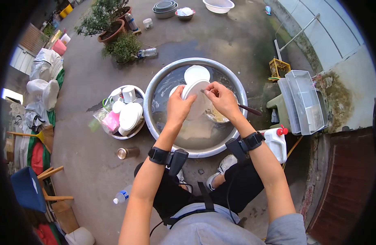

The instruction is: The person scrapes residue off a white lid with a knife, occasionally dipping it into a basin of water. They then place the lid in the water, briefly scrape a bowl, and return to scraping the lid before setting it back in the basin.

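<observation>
White round dish (199, 98), tilted above the metal basin (195, 60), clamped between fingers and thumb of my left hand (181, 107). Right hand (221, 100) has fingertips together, pinching a small dark item (203, 90) against or just by the dish; contact unclear. Another white round piece (197, 74) lies in the basin, beyond the dish. Dark handle (251, 109) crosses the basin's right rim. Dishes tub (123, 137) stands left of the basin.
</observation>
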